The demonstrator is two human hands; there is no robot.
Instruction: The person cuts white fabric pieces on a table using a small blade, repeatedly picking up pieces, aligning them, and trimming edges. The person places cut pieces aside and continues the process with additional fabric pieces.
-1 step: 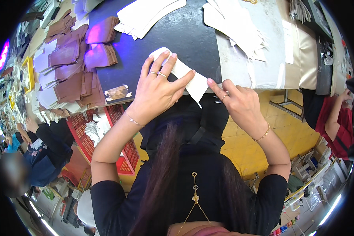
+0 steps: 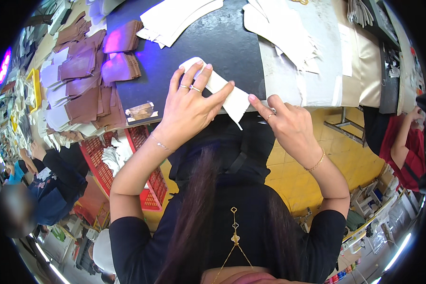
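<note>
A white cut piece (image 2: 234,104) lies slantwise on the dark work surface, its jagged lower end hanging past the front edge. My left hand (image 2: 191,102) presses it from above, fingers spread and stretched over its upper part. At the piece's lower right edge, the index finger of my right hand (image 2: 288,120) touches or nearly touches it. The other right fingers are curled round a slim metal tool (image 2: 262,122); only its pointed tip and a glint near the knuckles show, so its exact kind is hidden.
Stacks of brown pieces (image 2: 83,64) and white pieces lie at left. White curved pieces (image 2: 180,19) and another white stack (image 2: 281,35) lie at the back. A red crate (image 2: 158,182) stands below the table's left. Co-workers sit at both sides, one in a red top (image 2: 400,158).
</note>
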